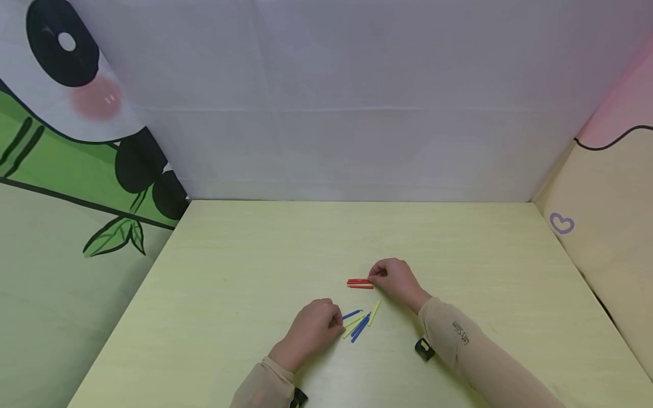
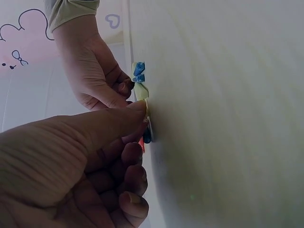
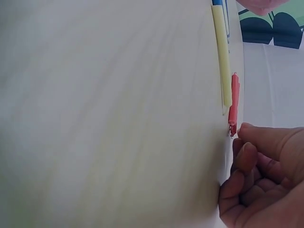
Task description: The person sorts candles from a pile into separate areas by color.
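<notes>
Two narrow grips: my right hand (image 1: pixel 399 281) pinches at the right end of the red sticks (image 1: pixel 361 287); my left hand (image 1: pixel 313 328), fingertips partly hidden, appears to pinch a yellow stick (image 1: pixel 354 321) beside the blue sticks (image 1: pixel 360 328) on the table (image 1: pixel 204 317)

Two hands (image 2: pixel 57 147) (image 2: pixel 90 66) overlapping, blue sticks (image 2: pixel 138 69), yellow stick (image 2: pixel 141 90), red stick (image 2: pixel 141 145), pale tabletop (image 2: pixel 228 114)

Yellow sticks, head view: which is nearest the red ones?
The rightmost yellow stick, its upper end just below the red sticks; others lie nearer the left hand.
</notes>
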`<state>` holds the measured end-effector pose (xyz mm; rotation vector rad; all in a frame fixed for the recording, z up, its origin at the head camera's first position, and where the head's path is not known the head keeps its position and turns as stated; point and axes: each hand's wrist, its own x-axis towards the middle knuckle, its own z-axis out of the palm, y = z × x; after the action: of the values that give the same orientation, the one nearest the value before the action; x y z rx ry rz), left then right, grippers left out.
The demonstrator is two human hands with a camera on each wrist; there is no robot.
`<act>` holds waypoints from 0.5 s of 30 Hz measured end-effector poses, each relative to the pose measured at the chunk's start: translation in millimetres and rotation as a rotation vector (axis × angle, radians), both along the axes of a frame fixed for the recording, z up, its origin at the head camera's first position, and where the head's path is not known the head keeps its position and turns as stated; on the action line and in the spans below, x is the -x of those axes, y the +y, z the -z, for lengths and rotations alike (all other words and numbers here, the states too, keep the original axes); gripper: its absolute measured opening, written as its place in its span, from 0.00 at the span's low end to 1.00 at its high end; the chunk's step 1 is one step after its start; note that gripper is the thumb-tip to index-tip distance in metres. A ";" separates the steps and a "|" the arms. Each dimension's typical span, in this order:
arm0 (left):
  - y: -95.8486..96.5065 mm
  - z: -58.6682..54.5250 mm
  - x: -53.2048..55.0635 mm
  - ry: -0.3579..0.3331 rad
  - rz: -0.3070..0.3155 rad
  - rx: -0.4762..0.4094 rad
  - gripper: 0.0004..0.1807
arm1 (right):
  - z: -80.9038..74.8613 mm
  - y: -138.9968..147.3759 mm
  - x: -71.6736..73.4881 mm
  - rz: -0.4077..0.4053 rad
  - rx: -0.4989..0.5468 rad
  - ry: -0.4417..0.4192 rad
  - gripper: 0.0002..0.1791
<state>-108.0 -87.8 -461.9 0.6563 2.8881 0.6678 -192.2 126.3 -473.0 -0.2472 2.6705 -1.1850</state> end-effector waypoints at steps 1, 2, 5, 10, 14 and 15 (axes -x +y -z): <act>0.8 -0.4 0.4 0.001 0.001 -0.004 0.08 | -0.1 0.6 0.7 -0.001 0.000 -0.001 0.02; 1.6 -0.6 0.9 -0.003 0.000 -0.006 0.08 | -0.4 1.3 1.3 -0.002 0.001 -0.002 0.02; 3.9 -0.3 2.5 -0.010 -0.004 -0.008 0.09 | -1.3 3.4 3.0 -0.005 0.007 -0.005 0.02; 8.6 0.1 5.7 -0.023 -0.020 0.011 0.08 | -3.0 7.4 4.9 -0.005 0.017 -0.003 0.02; 12.5 -0.1 8.1 -0.015 -0.028 0.022 0.08 | -2.3 11.3 7.1 -0.007 0.019 -0.010 0.02; 13.1 0.0 8.7 -0.012 -0.029 0.023 0.08 | -1.6 12.6 7.8 -0.009 0.020 -0.013 0.02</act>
<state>-116.7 -74.6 -461.9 0.6072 2.8950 0.6391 -200.1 138.9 -471.4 -0.2542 2.6447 -1.2073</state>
